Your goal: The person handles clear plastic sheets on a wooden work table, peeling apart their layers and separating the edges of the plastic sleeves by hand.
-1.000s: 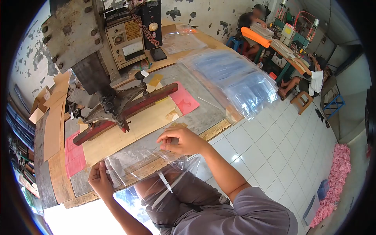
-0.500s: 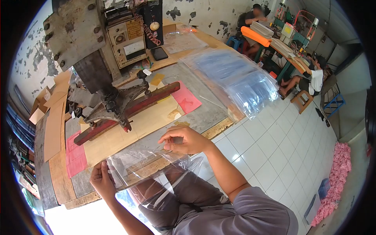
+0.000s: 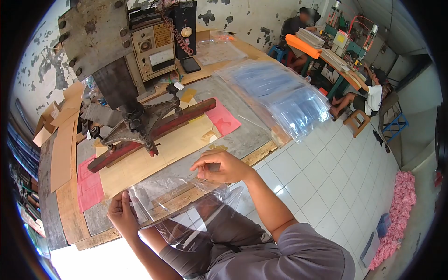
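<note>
A clear plastic sheet (image 3: 158, 200) hangs over the table's front edge and above the lap. My left hand (image 3: 123, 213) pinches its left end between thumb and fingers. My right hand (image 3: 220, 167) is at the sheet's right end, fingers curled and thumb near them, closed on the plastic's upper edge. Behind the hands, a red press bar (image 3: 182, 117) stands over a cream board (image 3: 135, 171) with pink pieces (image 3: 223, 118) at its ends.
Clear plastic sheets (image 3: 284, 93) lie in a pile at the table's right. A control box (image 3: 154, 51) and a phone (image 3: 190, 65) are at the back. Two people sit at another bench (image 3: 343, 70). Pink material (image 3: 396, 217) lies on the floor.
Both hands have shifted slightly to the right in view, with the plastic sheet between them. The sheet's hanging folds have changed shape. The seated person at far right leans differently.
</note>
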A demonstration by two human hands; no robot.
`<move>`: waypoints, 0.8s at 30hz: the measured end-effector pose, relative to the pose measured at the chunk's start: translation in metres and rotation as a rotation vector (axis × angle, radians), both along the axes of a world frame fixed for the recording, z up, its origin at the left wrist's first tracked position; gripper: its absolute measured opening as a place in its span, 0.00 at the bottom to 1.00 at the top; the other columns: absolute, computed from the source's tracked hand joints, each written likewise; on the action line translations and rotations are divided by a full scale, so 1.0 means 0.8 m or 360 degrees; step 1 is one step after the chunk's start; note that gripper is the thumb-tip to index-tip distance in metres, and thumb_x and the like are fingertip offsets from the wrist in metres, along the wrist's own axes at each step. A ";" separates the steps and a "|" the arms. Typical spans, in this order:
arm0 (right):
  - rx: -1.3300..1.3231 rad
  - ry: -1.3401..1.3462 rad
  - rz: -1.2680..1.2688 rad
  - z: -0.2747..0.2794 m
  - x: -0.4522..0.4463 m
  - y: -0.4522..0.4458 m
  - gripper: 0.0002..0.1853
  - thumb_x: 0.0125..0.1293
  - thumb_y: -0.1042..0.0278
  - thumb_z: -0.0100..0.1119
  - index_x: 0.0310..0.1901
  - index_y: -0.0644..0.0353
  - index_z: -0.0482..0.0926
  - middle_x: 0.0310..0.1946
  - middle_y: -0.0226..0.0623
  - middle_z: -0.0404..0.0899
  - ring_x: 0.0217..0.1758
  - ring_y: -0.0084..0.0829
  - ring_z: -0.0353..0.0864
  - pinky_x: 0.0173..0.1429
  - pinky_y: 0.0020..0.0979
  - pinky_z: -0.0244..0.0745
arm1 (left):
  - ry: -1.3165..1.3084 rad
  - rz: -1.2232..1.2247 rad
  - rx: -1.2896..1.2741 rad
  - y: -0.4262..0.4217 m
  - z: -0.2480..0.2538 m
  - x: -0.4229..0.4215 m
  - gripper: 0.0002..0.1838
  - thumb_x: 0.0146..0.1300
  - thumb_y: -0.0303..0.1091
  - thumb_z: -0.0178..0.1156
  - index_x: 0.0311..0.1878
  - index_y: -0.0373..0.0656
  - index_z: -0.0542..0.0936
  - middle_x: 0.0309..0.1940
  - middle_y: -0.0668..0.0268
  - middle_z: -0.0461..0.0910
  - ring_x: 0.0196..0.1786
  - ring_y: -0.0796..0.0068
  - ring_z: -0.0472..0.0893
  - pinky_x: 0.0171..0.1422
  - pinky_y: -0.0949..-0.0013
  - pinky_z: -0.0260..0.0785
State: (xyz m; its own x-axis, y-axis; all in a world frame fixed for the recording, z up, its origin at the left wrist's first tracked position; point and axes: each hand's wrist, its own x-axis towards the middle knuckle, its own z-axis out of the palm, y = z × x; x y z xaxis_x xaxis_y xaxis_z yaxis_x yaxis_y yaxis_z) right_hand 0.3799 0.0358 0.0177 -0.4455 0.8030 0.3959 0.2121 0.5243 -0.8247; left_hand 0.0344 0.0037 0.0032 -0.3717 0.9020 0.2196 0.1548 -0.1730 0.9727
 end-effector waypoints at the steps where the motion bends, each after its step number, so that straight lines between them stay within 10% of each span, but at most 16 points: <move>1: -0.0006 0.0002 0.0000 -0.001 0.000 0.000 0.13 0.67 0.63 0.71 0.49 0.59 0.88 0.35 0.33 0.85 0.39 0.26 0.83 0.45 0.30 0.78 | -0.0010 -0.0012 0.0013 0.001 -0.003 -0.002 0.11 0.77 0.33 0.62 0.39 0.36 0.84 0.16 0.81 0.68 0.16 0.95 0.60 0.19 0.80 0.44; 24: -0.0020 -0.0043 0.0015 0.000 0.002 -0.002 0.14 0.66 0.60 0.72 0.49 0.57 0.89 0.36 0.33 0.85 0.41 0.29 0.83 0.48 0.32 0.77 | 0.0033 0.0021 -0.0022 0.000 0.000 0.000 0.13 0.77 0.35 0.62 0.38 0.36 0.85 0.16 0.81 0.69 0.17 0.94 0.60 0.20 0.80 0.44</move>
State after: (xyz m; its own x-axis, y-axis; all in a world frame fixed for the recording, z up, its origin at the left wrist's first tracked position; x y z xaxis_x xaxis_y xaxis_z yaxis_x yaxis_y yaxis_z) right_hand 0.3811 0.0345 0.0174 -0.4632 0.8038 0.3734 0.2296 0.5157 -0.8254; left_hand 0.0343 0.0040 0.0029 -0.3792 0.9000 0.2150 0.1773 -0.1574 0.9715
